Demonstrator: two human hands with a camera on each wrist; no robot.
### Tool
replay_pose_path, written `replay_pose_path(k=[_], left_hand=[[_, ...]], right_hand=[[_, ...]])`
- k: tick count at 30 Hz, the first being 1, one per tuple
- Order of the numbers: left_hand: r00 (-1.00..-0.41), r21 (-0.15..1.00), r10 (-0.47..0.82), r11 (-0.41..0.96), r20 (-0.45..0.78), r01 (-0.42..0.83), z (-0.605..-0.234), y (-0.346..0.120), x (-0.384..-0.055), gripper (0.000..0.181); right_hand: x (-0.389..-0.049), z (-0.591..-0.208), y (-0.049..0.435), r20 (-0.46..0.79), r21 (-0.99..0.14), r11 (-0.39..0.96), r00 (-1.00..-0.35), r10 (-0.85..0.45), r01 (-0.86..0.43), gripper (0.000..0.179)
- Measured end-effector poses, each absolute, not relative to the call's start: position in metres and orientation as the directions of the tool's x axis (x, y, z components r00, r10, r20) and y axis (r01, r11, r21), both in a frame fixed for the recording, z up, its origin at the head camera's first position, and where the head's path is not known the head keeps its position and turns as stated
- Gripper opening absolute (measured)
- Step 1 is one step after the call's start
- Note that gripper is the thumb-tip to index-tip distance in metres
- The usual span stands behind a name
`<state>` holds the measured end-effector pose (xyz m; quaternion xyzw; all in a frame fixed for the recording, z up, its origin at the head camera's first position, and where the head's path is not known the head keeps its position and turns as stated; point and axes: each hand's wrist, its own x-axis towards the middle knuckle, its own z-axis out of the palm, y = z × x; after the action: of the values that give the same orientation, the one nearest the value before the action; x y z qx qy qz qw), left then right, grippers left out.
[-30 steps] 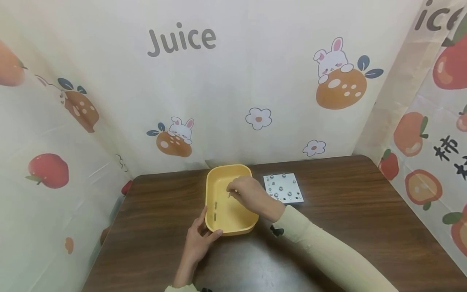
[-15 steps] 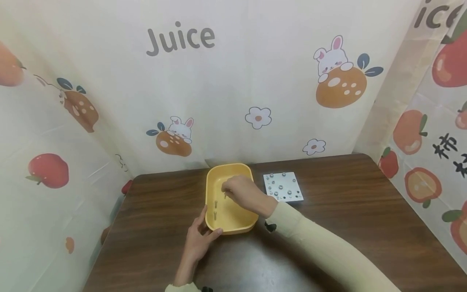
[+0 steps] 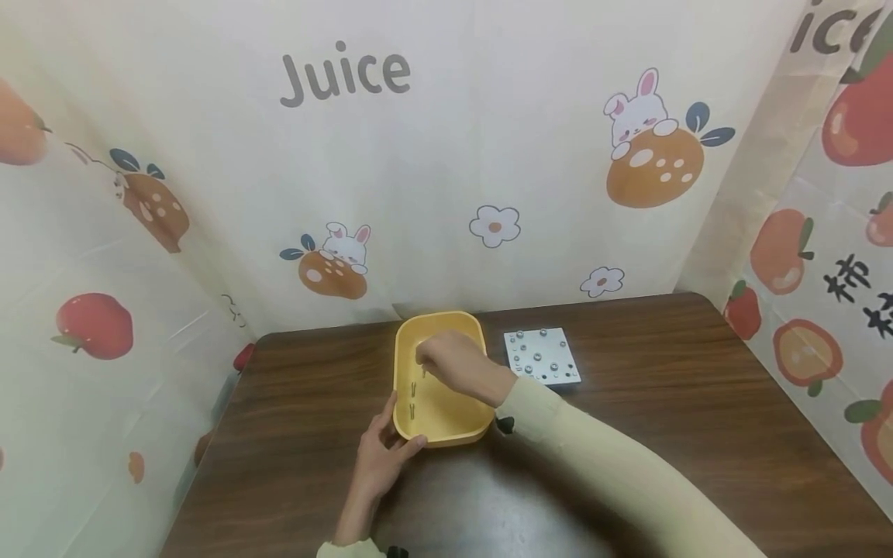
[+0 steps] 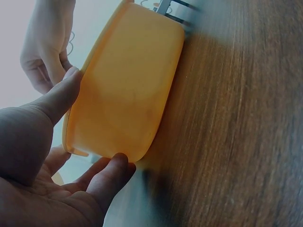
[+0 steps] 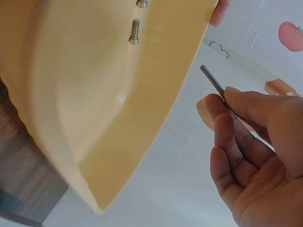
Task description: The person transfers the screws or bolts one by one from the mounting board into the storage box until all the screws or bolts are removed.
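Observation:
A yellow tray (image 3: 446,442) sits on the table, and my left hand (image 3: 378,462) grips its near left corner. In the left wrist view the thumb (image 4: 66,90) is on the rim and fingertips (image 4: 118,161) touch the outer wall. Over the tray is my right hand (image 3: 462,364), thumb and forefinger pinching a screw (image 5: 212,80) whose threaded end sticks out. Two more screws lie on the tray floor near its left wall: a farther one (image 3: 413,389) and a nearer one (image 3: 412,411). The held screw's head is hidden by the fingers.
Right of the tray, a pale square plate (image 3: 551,341) bears several screw heads and a few dark holes. The brown wooden table (image 3: 663,372) ends at a printed curtain (image 3: 418,170) behind and at both sides.
My right hand has shifted a little left over the tray with the screw, toward the two lying screws. My left hand stays at the tray's corner.

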<state>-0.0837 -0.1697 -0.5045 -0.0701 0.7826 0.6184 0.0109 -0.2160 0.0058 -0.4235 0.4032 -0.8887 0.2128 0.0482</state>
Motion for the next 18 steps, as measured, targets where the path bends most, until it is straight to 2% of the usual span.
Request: replay_pose_path(k=[10,15,18], left_hand=[[-0.993,0.972,-0.083,0.209,-0.09,-0.106,-0.508,-0.171,-0.084,0.097],[-0.992,0.971,-0.085,0.215,-0.09,-0.106,-0.508,-0.171,-0.085,0.097],[-0.992,0.971,-0.087,0.215,-0.091,-0.108,-0.508,-0.171,-0.086,0.097]], right_hand=[[-0.223,-0.426,-0.005,0.191,-0.353,0.612,-0.695,-0.693,-0.708,0.017],[-0.225,-0.428,-0.012,0.168,-0.323,0.626,-0.694,-0.7,-0.71,0.034],[-0.224,-0.428,-0.015,0.156,-0.294,0.633,-0.689,-0.707,-0.716,0.036]])
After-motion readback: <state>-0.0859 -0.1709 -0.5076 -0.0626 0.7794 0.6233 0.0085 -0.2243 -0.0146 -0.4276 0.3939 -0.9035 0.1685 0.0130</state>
